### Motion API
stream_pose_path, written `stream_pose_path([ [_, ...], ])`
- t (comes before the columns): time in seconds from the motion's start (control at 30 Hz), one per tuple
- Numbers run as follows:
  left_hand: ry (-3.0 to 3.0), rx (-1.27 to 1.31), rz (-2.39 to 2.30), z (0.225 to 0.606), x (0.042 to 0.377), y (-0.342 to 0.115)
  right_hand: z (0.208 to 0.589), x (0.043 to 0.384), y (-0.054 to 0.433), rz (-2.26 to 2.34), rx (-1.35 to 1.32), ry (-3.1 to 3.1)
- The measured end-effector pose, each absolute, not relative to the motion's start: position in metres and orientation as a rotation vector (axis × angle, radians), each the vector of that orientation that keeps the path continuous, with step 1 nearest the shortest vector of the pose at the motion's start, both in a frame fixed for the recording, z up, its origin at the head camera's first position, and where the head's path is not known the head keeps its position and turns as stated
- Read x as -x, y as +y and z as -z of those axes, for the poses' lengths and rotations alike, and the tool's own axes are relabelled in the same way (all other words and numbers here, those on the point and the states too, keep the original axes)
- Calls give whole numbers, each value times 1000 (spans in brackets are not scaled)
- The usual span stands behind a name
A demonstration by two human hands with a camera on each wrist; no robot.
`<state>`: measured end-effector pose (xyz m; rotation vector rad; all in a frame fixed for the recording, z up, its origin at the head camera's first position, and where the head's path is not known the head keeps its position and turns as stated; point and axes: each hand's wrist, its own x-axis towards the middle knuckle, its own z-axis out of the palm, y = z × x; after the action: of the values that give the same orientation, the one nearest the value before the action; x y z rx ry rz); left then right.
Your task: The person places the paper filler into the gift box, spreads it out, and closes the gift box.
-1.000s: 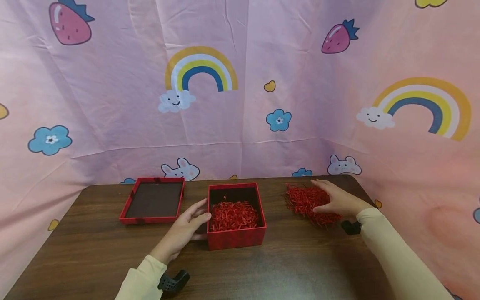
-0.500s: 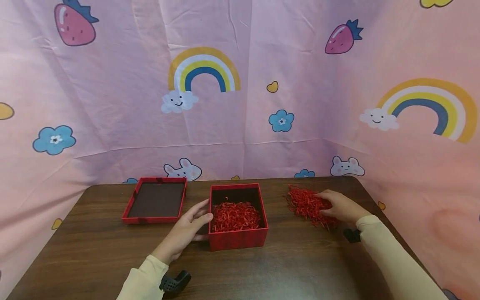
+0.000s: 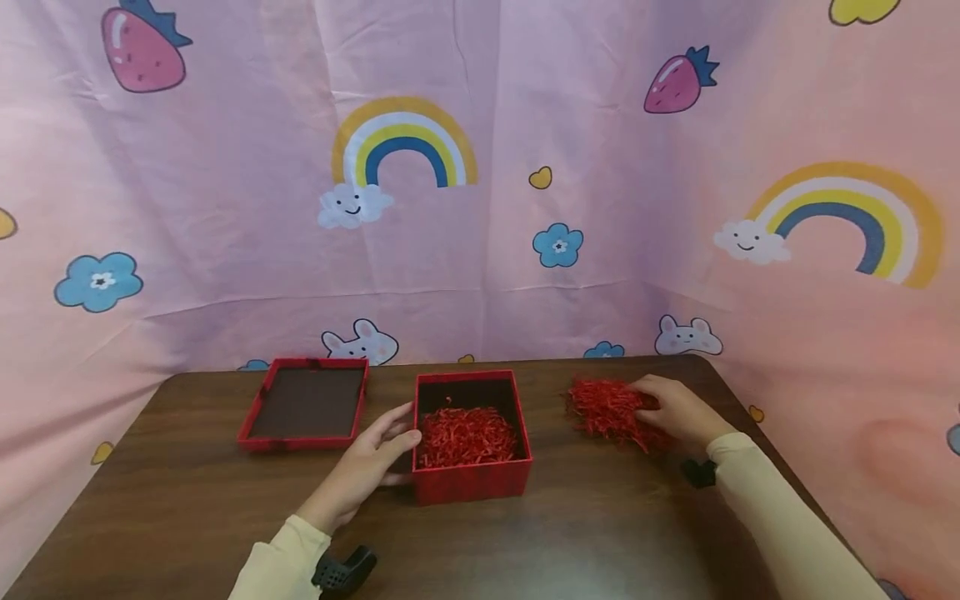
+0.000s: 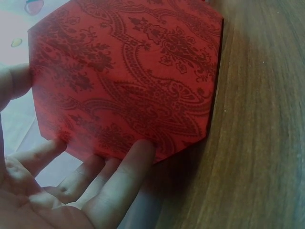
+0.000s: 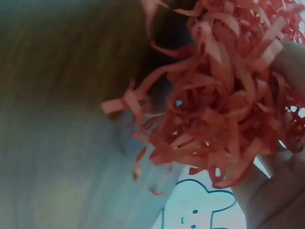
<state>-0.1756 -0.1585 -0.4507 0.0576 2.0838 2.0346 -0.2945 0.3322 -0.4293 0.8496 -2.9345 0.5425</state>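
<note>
An open red box (image 3: 472, 483) with a dark inside stands mid-table, and red shredded paper (image 3: 467, 437) fills its lower part. My left hand (image 3: 365, 467) rests against the box's left side, its thumb near the front corner. In the left wrist view, several fingertips touch the box's patterned red wall (image 4: 128, 86). Off to the right lies a loose heap of red shredded paper (image 3: 603, 408). My right hand (image 3: 678, 412) grips the right part of this heap; the right wrist view has curly strips (image 5: 214, 105) between the thumb and fingers. Some fingers are hidden by the strips.
A red-rimmed box lid (image 3: 303, 404) lies inside up at the back left of the brown wooden table (image 3: 187, 508). Behind and to the right hangs a pink cloth (image 3: 570, 100) with printed rainbows and strawberries, close to the table's edges.
My right hand has come down into the right part of the loose paper heap and its fingers have closed in. My left hand and the box have stayed in place.
</note>
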Motion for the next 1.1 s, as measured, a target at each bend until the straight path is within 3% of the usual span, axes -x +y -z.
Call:
stream_pose_path([
  [1.1, 2081, -46, -2032, 451, 175, -159, 327, 293, 312, -529, -887, -2789],
])
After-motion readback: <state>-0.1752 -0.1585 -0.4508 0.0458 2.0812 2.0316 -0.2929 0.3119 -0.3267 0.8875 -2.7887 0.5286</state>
